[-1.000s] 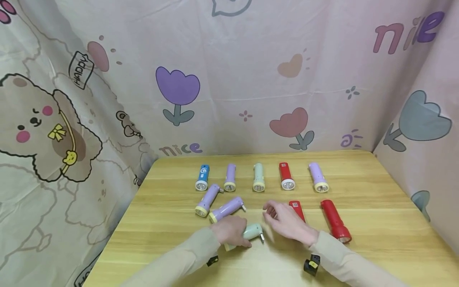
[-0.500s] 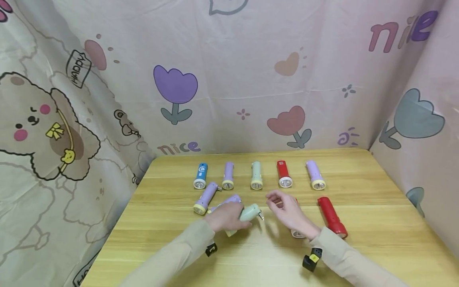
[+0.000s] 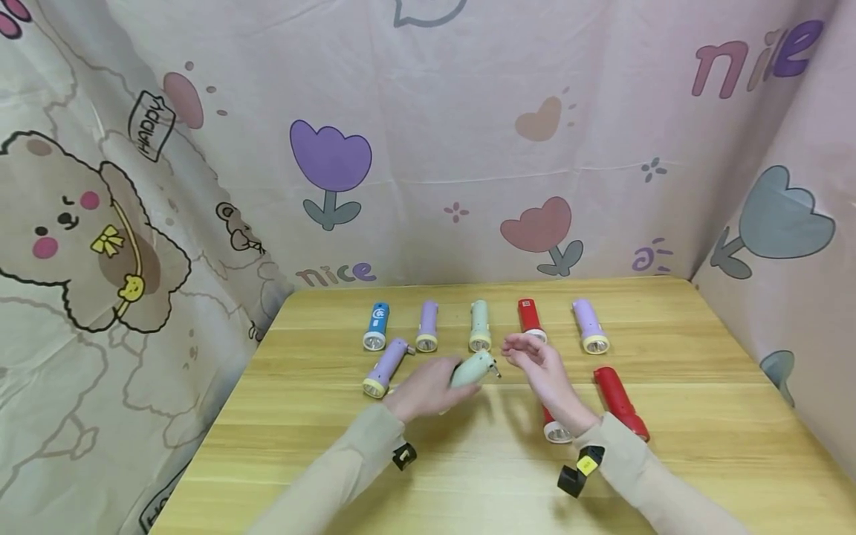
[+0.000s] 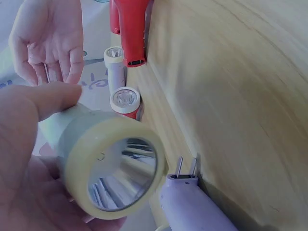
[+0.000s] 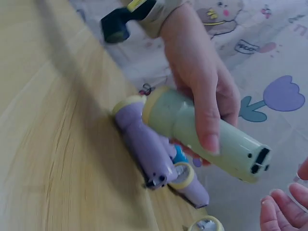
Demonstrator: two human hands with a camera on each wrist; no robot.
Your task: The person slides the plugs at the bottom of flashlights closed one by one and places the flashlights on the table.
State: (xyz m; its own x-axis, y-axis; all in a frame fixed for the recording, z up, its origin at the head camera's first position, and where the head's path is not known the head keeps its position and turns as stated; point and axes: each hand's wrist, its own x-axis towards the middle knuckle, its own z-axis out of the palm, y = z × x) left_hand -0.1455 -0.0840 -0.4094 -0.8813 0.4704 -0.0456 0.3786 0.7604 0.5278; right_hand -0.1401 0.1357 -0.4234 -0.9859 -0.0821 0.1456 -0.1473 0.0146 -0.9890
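Note:
My left hand grips a pale green flashlight around its body, held above the table. Its cream-rimmed lens faces the left wrist camera, and short metal plug prongs stick out of its other end. Below it, a purple flashlight lies on the table, mostly hidden by the hand in the head view; its two prongs show in the left wrist view. My right hand hovers a little right of the green flashlight's plug end, fingers slightly bent, holding nothing. Under its wrist lies a partly covered red flashlight.
Along the back stand out a blue flashlight, a purple one, a green one, a red one and another purple one. Another purple flashlight lies left; a red one lies right.
My left hand has lifted the green flashlight and carried it toward the back of the table, over the purple one. My right hand has moved slightly forward, now overlapping the back red flashlight.

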